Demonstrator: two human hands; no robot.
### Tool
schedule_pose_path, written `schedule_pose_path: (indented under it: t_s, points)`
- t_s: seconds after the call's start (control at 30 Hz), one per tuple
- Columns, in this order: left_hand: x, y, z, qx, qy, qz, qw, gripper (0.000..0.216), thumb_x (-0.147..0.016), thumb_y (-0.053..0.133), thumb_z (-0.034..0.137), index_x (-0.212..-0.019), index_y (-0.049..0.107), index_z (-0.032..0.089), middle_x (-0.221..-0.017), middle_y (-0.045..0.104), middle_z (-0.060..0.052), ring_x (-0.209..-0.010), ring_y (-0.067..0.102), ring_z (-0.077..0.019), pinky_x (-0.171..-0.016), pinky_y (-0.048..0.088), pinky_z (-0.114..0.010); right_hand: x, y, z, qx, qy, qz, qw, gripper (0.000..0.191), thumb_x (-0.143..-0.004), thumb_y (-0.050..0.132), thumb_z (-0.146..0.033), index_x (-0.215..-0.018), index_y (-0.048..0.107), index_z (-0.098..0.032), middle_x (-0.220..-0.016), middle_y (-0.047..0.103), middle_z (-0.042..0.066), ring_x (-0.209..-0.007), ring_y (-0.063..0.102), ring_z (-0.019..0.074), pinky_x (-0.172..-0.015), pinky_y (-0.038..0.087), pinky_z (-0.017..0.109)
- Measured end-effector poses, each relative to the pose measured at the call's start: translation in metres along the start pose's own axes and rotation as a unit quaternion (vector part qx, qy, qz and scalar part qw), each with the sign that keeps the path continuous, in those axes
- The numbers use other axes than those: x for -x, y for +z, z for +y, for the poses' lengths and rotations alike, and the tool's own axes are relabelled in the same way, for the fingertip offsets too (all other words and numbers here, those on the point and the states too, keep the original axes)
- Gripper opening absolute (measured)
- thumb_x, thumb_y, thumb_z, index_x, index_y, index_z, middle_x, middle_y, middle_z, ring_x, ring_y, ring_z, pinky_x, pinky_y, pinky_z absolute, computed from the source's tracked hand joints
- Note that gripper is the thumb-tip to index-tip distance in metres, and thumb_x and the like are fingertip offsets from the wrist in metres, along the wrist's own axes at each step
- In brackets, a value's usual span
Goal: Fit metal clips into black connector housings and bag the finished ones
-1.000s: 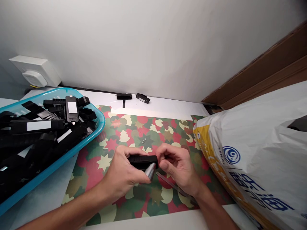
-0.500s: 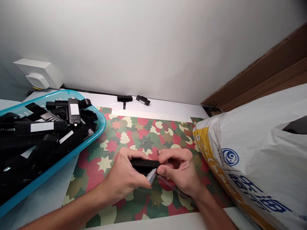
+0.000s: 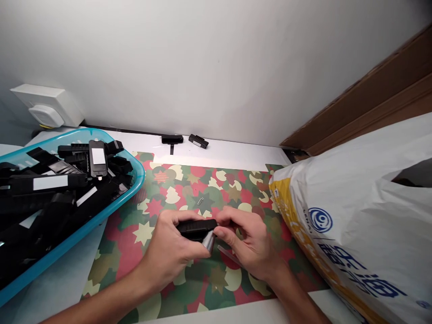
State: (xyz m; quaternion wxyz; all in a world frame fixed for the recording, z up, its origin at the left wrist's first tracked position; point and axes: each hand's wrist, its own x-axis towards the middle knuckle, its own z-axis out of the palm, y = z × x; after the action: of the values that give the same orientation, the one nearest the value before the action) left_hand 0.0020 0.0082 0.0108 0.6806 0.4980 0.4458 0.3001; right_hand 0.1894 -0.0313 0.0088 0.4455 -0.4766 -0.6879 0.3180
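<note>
One black plastic casing (image 3: 196,228) sits over the patterned mat (image 3: 205,292), left hand (image 3: 172,245) gripping it from nine o'clock, fingers parted to its width; at three o'clock the right hand (image 3: 248,240) pinches nearly closed, on what I can't tell.

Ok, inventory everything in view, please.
Mat: 1, multicoloured, centre
Table: 1, white, under mat
Wall: 1, pale, behind table
Wall box: 1, white, upper left
Basket: 1, blue, left
Basket parts: many, black, piled inside
Loose parts: 2, black, near wall
Metal piece: 1, silvery, on mat
Clear strip: 1, transparent, low centre
Bag: 1, white with yellow, right
Panel: 1, brown, upper right
Dark item: count unclear, black, beyond bag
Held part: 1, black, silvery flap, over mat
Left hand: 1, bare, gripping held part
Right hand: 1, bare, at part's right end
</note>
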Motion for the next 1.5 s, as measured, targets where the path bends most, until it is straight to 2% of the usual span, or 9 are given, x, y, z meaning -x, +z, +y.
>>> schedule_pose_path:
  t_s: [0.27,0.4,0.53,0.7,0.87,1.0,1.17,1.37,1.5]
  points:
    - [0.001,0.0,-0.001,-0.013,0.056,0.044,0.997,0.036,-0.077,0.071,0.015,-0.112,0.07,0.024,-0.065,0.056,0.007,-0.055,0.044,-0.0103,-0.047,0.035,-0.018,-0.005,0.001,0.016,-0.081,0.146,0.122,0.978,0.027,-0.108,0.05,-0.033,-0.126,0.068,-0.024,-0.098,0.06,0.004,-0.082,0.056,0.0162,-0.071,0.05,0.027]
    - [-0.001,0.0,-0.001,0.009,0.08,0.056,0.995,0.021,-0.077,0.075,0.016,-0.094,0.065,0.023,-0.062,0.054,0.007,-0.051,0.041,-0.0091,-0.046,0.034,-0.019,-0.01,0.001,0.017,-0.128,0.122,0.142,0.974,0.036,-0.106,0.058,-0.032,-0.138,0.069,-0.022,-0.104,0.069,0.007,-0.08,0.064,0.0158,-0.07,0.057,0.029]
    - [-0.003,0.0,-0.001,0.007,0.099,0.051,0.994,0.017,-0.074,0.077,0.014,-0.089,0.07,0.019,-0.069,0.06,0.003,-0.057,0.047,-0.0106,-0.05,0.038,-0.021,-0.012,0.002,0.014,-0.165,0.112,0.166,0.966,0.031,-0.099,0.073,-0.032,-0.128,0.074,-0.022,-0.099,0.076,0.006,-0.084,0.077,0.0192,-0.075,0.069,0.034]
    - [0.001,-0.004,-0.006,0.045,0.1,0.036,0.993,0.013,-0.093,0.06,0.029,-0.085,0.067,0.02,-0.078,0.063,-0.001,-0.074,0.057,-0.0159,-0.065,0.049,-0.025,-0.012,0.001,0.012,-0.206,0.147,0.199,0.947,0.028,-0.089,0.087,-0.033,-0.113,0.079,-0.021,-0.093,0.082,0.005,-0.087,0.085,0.0256,-0.08,0.074,0.04]
    - [0.003,-0.005,-0.006,0.069,0.067,-0.003,0.995,0.018,-0.098,0.049,0.029,-0.095,0.065,0.02,-0.089,0.065,-0.004,-0.073,0.061,-0.0169,-0.066,0.052,-0.029,-0.013,0.001,0.008,-0.19,0.156,0.177,0.953,0.021,-0.084,0.091,-0.036,-0.089,0.081,-0.018,-0.078,0.083,0.006,-0.071,0.084,0.0254,-0.071,0.075,0.038]
    - [0.002,-0.004,-0.007,0.06,0.051,-0.003,0.997,0.014,-0.097,0.052,0.026,-0.101,0.065,0.022,-0.078,0.058,0.001,-0.063,0.051,-0.0134,-0.055,0.04,-0.024,-0.012,0.003,0.003,-0.193,0.119,0.178,0.958,0.017,-0.086,0.089,-0.035,-0.087,0.082,-0.02,-0.074,0.08,0.003,-0.068,0.083,0.0241,-0.062,0.074,0.035]
    - [0.002,-0.005,-0.006,0.026,0.061,0.004,0.998,0.03,-0.096,0.057,0.032,-0.121,0.068,0.022,-0.082,0.061,-0.001,-0.068,0.047,-0.015,-0.055,0.035,-0.025,-0.007,0.005,-0.001,-0.206,0.093,0.164,0.96,0.008,-0.095,0.08,-0.029,-0.092,0.08,-0.021,-0.066,0.079,0.001,-0.047,0.075,0.0182,-0.035,0.058,0.022]
    - [0.0,-0.004,-0.006,-0.013,0.072,0.012,0.997,0.036,-0.087,0.059,0.024,-0.121,0.071,0.02,-0.08,0.064,-0.001,-0.072,0.051,-0.0166,-0.061,0.037,-0.026,-0.004,0.004,0.001,-0.124,0.073,0.167,0.976,0.012,-0.098,0.076,-0.029,-0.092,0.082,-0.02,-0.09,0.086,0.008,-0.066,0.082,0.0207,-0.061,0.072,0.031]
    - [0.001,-0.002,-0.005,-0.03,0.06,0.014,0.998,0.036,-0.087,0.06,0.024,-0.121,0.07,0.019,-0.078,0.061,0.001,-0.067,0.044,-0.0149,-0.058,0.033,-0.025,0.001,0.006,0.006,-0.026,0.061,0.191,0.979,0.023,-0.099,0.075,-0.024,-0.122,0.08,-0.026,-0.098,0.087,0.004,-0.085,0.085,0.0227,-0.082,0.073,0.037]
